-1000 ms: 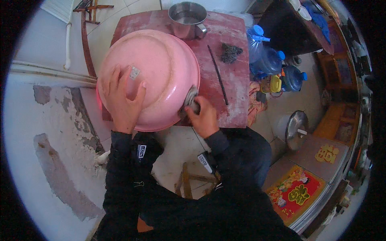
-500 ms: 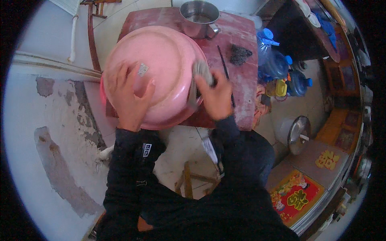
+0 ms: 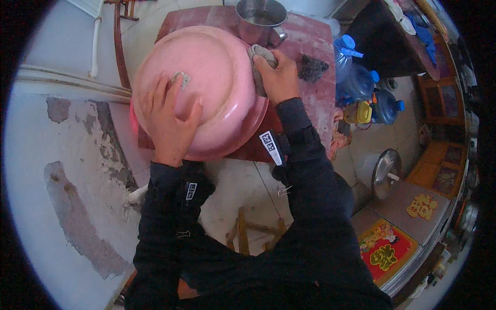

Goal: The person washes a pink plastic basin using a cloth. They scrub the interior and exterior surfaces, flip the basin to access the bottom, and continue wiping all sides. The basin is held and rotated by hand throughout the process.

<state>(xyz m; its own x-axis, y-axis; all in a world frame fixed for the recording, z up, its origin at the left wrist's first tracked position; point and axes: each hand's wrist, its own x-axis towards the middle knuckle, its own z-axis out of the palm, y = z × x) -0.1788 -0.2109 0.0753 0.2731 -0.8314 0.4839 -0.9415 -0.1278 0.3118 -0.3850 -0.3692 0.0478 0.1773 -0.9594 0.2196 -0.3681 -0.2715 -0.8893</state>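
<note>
A large pink basin (image 3: 217, 62) lies upside down on the dark red table (image 3: 307, 31), its base toward me. Spread flat on that base is my left hand (image 3: 169, 119), fingers apart, beside a small pale worn patch (image 3: 182, 79). My right hand (image 3: 279, 77) grips a crumpled grey cloth (image 3: 261, 67) against the basin's outer side, on the right. Part of the cloth is hidden under the fingers.
A metal pot with a handle (image 3: 261, 19) stands behind the basin. Right of my hand lies a dark scouring pad (image 3: 312, 68). Large blue-capped plastic bottles (image 3: 360, 82) are beyond the table's right edge. A wooden stool (image 3: 243, 230) is below, between my arms.
My right hand and the cloth have moved up and away from me along the basin's right side. My left hand stays on the base, and the basin appears slightly turned.
</note>
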